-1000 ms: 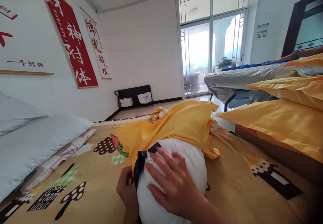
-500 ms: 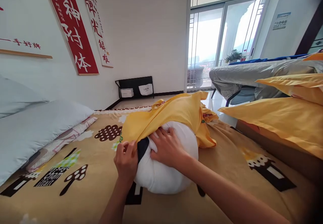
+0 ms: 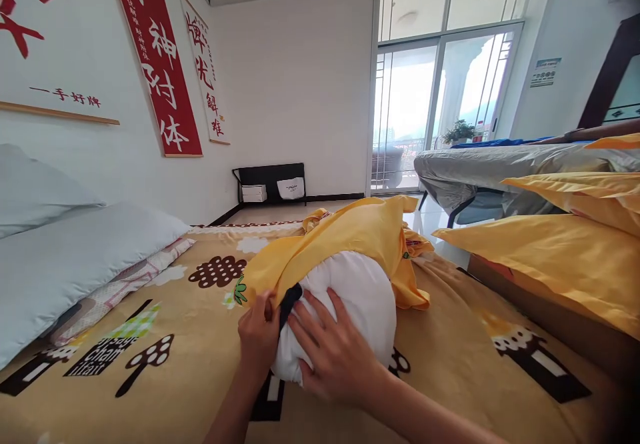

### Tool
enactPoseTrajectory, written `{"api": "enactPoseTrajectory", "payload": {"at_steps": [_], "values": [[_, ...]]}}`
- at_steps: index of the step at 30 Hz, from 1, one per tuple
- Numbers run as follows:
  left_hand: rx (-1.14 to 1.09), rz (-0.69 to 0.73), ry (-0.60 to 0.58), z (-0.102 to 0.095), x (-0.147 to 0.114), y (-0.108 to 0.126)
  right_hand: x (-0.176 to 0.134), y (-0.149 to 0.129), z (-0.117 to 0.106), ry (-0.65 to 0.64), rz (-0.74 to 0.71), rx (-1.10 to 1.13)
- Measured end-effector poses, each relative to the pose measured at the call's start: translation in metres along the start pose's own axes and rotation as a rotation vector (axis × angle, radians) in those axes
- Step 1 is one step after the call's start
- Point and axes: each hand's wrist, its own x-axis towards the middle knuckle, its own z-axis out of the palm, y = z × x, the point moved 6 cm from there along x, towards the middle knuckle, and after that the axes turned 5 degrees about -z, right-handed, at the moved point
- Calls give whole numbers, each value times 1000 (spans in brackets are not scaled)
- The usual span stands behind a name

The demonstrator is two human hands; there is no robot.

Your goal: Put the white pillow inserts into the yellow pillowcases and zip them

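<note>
A white pillow (image 3: 367, 291) lies on the bed, its far part covered by a yellow pillowcase (image 3: 345, 227). My left hand (image 3: 259, 327) is closed on the pillowcase's edge at the pillow's left side. Against the pillow's near end, my right hand (image 3: 335, 347) lies with its fingers spread, pressing on the white cloth. Between both hands shows a dark fabric patch (image 3: 289, 304) at the pillowcase's opening. How far the pillow reaches inside the pillowcase is hidden.
Patterned brown bedding (image 3: 200, 357) spreads beneath. White pillows (image 3: 100, 257) lie at left, and yellow-covered pillows (image 3: 550, 251) are stacked at right. Beyond them stands a table with a silvery cover (image 3: 480, 164). A black low rack (image 3: 273, 179) stands by the far wall.
My right hand has drawn back toward me, and its fingers now rest lower on the pillow's end. More white pillow shows. The view has tilted up slightly.
</note>
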Motion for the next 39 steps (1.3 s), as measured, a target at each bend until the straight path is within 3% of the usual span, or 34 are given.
{"api": "enactPoseTrajectory", "payload": {"at_steps": [6, 10, 13, 15, 18, 20, 23, 28, 32, 36, 39], "values": [[79, 49, -105, 16, 10, -4, 47, 51, 38, -246, 190, 150], [51, -90, -212, 32, 18, -30, 67, 67, 50, -214, 130, 178], [43, -374, -273, 34, 8, -61, 50, 53, 47, -80, 49, 137], [5, -536, -351, 36, -10, -77, 28, 30, 47, -9, -6, 73], [-148, -650, -446, 41, -35, -90, 0, -11, 57, 2, -108, -30], [-264, -668, -464, 43, -41, -94, -5, -26, 66, 17, -132, -115], [-337, -642, -479, 44, -33, -99, 7, -16, 79, -9, -88, -149], [-419, -625, -547, 45, -10, -101, 45, 31, 86, -269, 23, 9], [-456, -632, -582, 52, 1, -97, 63, 38, 100, -436, 109, 66], [-379, -626, -592, 61, 3, -101, 64, 27, 119, -515, 22, 146], [-249, -657, -582, 61, -12, -113, 55, 30, 114, -481, -85, 337]]}}
